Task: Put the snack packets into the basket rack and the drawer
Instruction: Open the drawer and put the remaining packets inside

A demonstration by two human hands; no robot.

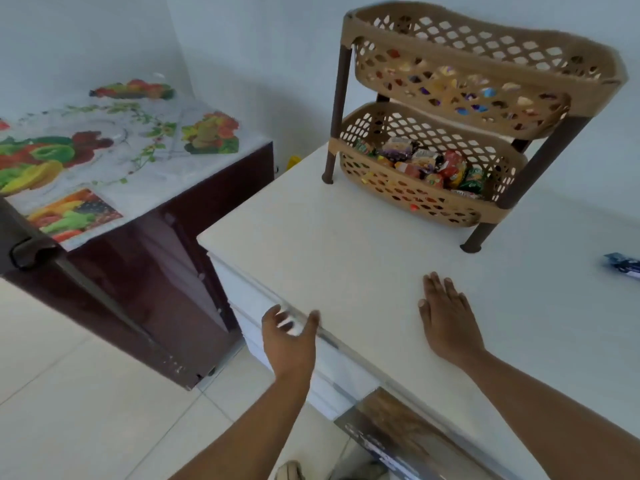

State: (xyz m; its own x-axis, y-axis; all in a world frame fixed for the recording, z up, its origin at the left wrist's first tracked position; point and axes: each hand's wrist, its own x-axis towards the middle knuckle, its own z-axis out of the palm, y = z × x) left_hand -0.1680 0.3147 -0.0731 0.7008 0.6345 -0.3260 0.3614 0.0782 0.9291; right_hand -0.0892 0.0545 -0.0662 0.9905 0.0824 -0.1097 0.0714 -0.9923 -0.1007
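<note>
A: What are the hands doing?

B: The left hand [289, 336] reaches to the front edge of the white counter [346, 237], fingers curled loosely and parted, at the metal rail along the top of the drawer [277, 327]. It is blurred, so I cannot tell whether it actually grips the rail. The right hand [446, 315] lies flat on the counter, palm down, fingers spread, holding nothing.

A: Any writing to read?

B: None that resolves. The packets are too small and soft for brand names.

A: And the snacks?

B: They sit in the tan lattice basket rack [481, 109] with dark brown legs, at the back of the counter. The lower tier holds a heap of snack packets [433, 166] in red, orange, green and purple wrappers. More coloured wrappers show through the holes of the upper tier [460, 88]. One blue-and-white packet [623, 266] lies alone on the counter at the right edge, well apart from the rack.

A: Beside the counter?

B: A dark maroon cabinet [166, 258] under a fruit-print cover [104, 157].
</note>
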